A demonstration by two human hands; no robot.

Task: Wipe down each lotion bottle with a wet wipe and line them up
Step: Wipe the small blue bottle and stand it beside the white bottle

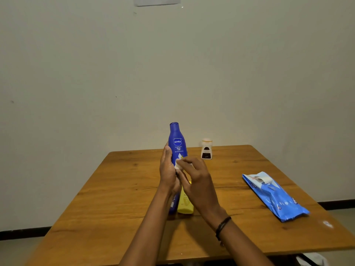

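My left hand (168, 169) grips the lower part of a tall blue Nivea lotion bottle (177, 140), held upright above the wooden table (115, 198). My right hand (196, 177) pinches a small white wet wipe (179, 164) against the bottle's front. Below my hands a yellow bottle (185, 205) stands on the table, its top hidden by my wrists. A further blue bottle (172, 207) shows partly behind my left forearm. A small white bottle with a dark label (206, 149) stands at the far side of the table.
A blue pack of wet wipes (276, 196) lies on the right side of the table with its flap peeled up. A plain wall stands close behind the table's far edge. Something white (312, 260) lies on the floor at the bottom right.
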